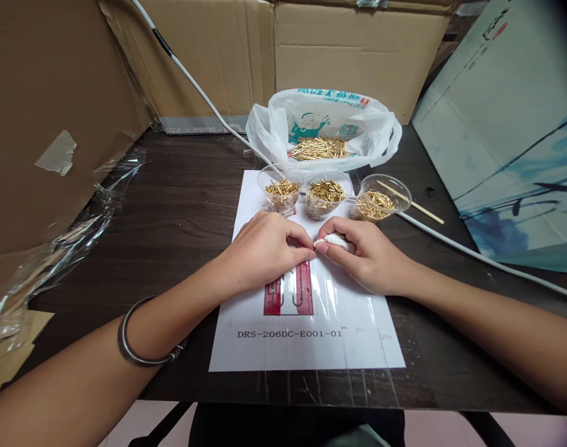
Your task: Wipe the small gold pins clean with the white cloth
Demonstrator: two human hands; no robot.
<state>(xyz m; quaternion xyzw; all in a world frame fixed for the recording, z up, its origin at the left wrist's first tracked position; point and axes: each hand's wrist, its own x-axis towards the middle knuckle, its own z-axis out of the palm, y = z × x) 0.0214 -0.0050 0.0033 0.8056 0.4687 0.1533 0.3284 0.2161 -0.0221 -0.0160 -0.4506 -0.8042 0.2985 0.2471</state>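
My left hand [269,248] is closed in a pinch over the taped white sheet [362,338]; whatever its fingertips hold is too small to make out. Its fingertips meet those of my right hand [370,254], which is closed around a crumpled white tissue [339,241]. Below the hands, a red and grey printed picture [304,298] shows partly on the sheet, its upper part covered. Just beyond stand three clear plastic cups: the left cup [281,189], the middle cup [327,195] and the tilted right cup [379,197], each with small gold-coloured metal pins.
Behind the cups, a white plastic bag [265,133] lies open with longer gold pins [319,148] inside. A thin wooden stick [420,210] leans from the right cup. A white cable [474,251] crosses the dark table [181,186]. Cardboard [209,62] walls the back and left.
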